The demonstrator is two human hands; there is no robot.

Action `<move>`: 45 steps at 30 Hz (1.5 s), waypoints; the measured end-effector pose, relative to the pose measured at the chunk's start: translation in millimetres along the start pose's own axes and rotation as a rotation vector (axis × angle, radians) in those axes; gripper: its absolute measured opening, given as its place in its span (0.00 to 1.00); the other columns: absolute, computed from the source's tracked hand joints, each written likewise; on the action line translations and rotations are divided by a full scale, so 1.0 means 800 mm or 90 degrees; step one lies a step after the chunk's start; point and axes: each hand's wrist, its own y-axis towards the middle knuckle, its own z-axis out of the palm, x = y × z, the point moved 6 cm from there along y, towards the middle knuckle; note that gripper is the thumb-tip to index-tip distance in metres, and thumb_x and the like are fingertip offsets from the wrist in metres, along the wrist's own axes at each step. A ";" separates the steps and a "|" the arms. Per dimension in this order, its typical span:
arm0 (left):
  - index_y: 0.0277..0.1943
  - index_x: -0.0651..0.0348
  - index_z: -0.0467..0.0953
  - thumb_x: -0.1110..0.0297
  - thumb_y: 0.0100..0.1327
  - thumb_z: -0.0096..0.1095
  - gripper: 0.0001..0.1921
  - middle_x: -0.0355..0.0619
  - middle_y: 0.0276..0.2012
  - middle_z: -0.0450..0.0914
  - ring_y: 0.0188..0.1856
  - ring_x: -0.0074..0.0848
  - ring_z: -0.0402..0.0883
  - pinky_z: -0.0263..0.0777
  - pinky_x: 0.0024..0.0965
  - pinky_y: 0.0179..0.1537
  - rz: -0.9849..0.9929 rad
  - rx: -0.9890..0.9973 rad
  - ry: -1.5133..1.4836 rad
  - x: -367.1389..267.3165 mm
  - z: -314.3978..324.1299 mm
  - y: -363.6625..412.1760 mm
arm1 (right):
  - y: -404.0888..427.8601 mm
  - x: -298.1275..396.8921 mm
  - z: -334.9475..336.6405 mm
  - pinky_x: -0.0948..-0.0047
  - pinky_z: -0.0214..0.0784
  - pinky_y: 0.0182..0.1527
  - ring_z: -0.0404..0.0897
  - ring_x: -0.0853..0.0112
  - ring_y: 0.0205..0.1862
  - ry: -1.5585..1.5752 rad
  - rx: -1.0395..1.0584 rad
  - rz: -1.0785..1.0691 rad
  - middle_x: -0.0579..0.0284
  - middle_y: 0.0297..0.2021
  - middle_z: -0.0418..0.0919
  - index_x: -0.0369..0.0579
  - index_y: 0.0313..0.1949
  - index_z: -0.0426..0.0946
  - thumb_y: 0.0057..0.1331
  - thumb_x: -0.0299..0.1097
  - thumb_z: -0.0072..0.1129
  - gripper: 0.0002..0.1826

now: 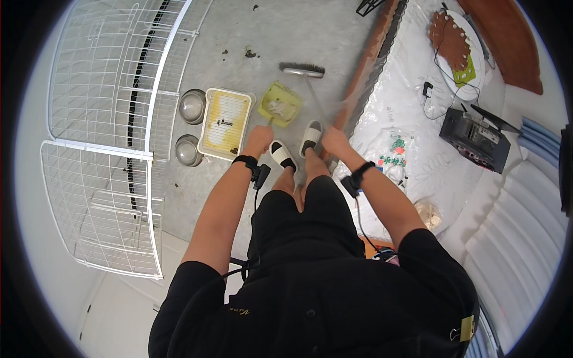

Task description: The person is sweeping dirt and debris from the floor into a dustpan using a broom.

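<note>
My left hand [259, 139] is closed around the handle of a yellow-green plastic dustpan [293, 96], held low above or on the concrete floor. Whitish debris [276, 107] lies inside the pan. In my right hand [335, 142] is the thin handle of a broom [304, 73]. Its dark-bristled head is ahead and to the right of the dustpan. Several dark clumps [250, 53] are scattered on the floor beyond. Left of the dustpan sits a shallow, yellow-stained plastic tray [224, 103] with a grate and dark bits on it.
Two metal bowls [192, 106] stand between the tray and a white wire pet cage [152, 116] on the left. To the right is a plastic-covered mattress [380, 134] in a wooden frame [347, 107], bearing a black electronic device [476, 138] and a white oval board [468, 80].
</note>
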 end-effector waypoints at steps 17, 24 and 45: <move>0.25 0.70 0.77 0.72 0.64 0.48 0.15 0.52 0.14 0.78 0.16 0.39 0.81 0.76 0.40 0.24 0.015 -0.036 0.066 0.055 0.034 -0.027 | -0.017 0.042 -0.028 0.47 0.73 0.46 0.80 0.39 0.43 0.014 0.066 0.009 0.32 0.37 0.80 0.34 0.44 0.75 0.63 0.32 0.49 0.15; 0.18 0.62 0.76 0.69 0.63 0.48 0.18 0.47 0.10 0.77 0.16 0.36 0.80 0.75 0.38 0.23 0.071 -0.029 0.102 0.071 0.029 -0.029 | -0.073 0.080 -0.015 0.50 0.74 0.43 0.79 0.39 0.40 0.031 0.163 -0.030 0.34 0.38 0.80 0.37 0.44 0.78 0.62 0.33 0.51 0.15; 0.27 0.72 0.76 0.52 0.72 0.42 0.28 0.59 0.18 0.79 0.22 0.49 0.82 0.78 0.46 0.34 -0.110 -0.096 -0.127 0.053 -0.049 -0.051 | 0.353 0.099 -0.358 0.54 0.74 0.47 0.81 0.44 0.43 0.067 0.001 -0.040 0.31 0.40 0.81 0.32 0.60 0.70 0.66 0.34 0.46 0.25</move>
